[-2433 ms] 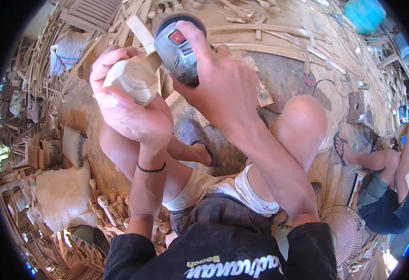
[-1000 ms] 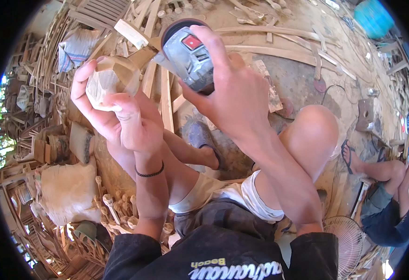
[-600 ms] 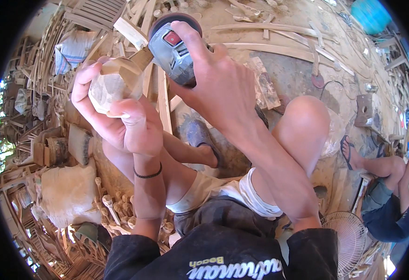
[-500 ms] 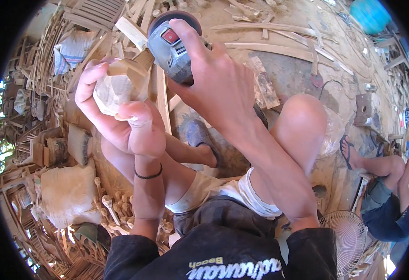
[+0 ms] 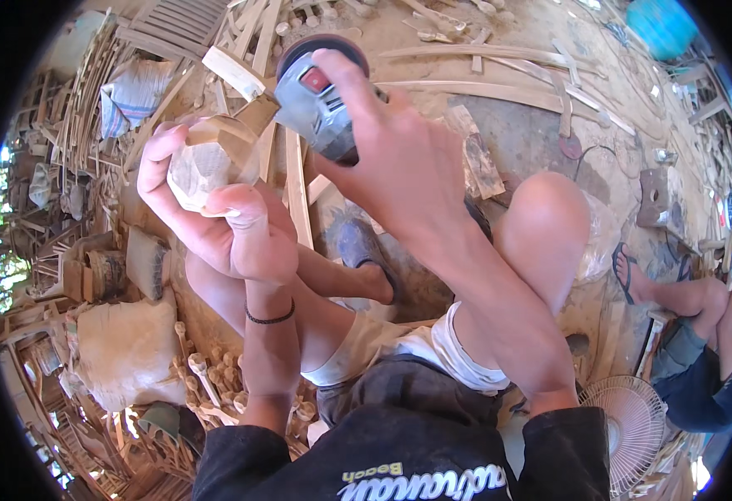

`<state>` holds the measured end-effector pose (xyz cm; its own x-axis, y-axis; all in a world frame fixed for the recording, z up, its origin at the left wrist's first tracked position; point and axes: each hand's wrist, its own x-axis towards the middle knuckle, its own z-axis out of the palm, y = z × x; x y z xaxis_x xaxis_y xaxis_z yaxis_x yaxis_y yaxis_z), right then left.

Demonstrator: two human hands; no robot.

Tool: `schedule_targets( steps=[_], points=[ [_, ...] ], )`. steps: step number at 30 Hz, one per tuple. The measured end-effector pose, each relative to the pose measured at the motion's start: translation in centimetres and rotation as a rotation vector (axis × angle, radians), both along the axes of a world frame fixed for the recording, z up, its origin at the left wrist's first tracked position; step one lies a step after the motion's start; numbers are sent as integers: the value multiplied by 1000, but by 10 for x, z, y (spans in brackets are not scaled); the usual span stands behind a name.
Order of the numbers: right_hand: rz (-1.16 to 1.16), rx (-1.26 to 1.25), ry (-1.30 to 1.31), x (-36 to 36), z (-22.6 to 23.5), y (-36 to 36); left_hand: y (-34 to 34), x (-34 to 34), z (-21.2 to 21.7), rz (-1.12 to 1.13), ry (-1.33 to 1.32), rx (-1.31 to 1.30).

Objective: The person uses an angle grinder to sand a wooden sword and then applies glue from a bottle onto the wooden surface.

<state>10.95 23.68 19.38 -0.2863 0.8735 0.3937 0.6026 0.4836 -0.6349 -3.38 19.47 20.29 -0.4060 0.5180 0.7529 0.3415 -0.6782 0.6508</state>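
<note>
The person's left hand (image 5: 245, 238) held a pale lump of wood (image 5: 207, 171). The thumb pressed on the near side and the curled fingers held the far side, so the lump was pinched between them. It had flat cut faces, and a short brown neck (image 5: 257, 114) stuck out of it toward the tool. The lump was up in the air, over the person's left leg (image 5: 320, 273). The right hand (image 5: 412, 159) was wrapped around a grey grinder (image 5: 320, 117), just to the right of the wood. One finger lay along the top, by a red switch (image 5: 315, 79). A dark round disc (image 5: 286, 54) showed at the far end of the grinder. The neck reached close to the tool, but I could not tell if the disc touched it. A dark string band (image 5: 271, 316) was around the left wrist. Down on the floor (image 5: 533, 129), long strips of wood (image 5: 483, 90) lay about. A bunch of wooden spoons (image 5: 207, 380) stood on the left side, near the left forearm. A round fan (image 5: 625, 430) was at the lower right, and a co-worker's foot in a black sandal (image 5: 622, 271) was above it.
</note>
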Motion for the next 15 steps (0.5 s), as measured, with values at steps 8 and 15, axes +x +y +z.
schedule_targets(
  steps=[8,15],
  points=[
    [-66,61,25,-7,5,6,1,-5,-4,-26,104,52],
    [-15,12,-14,-14,6,5,-4,6,-10,-4,87,14]
  ],
)
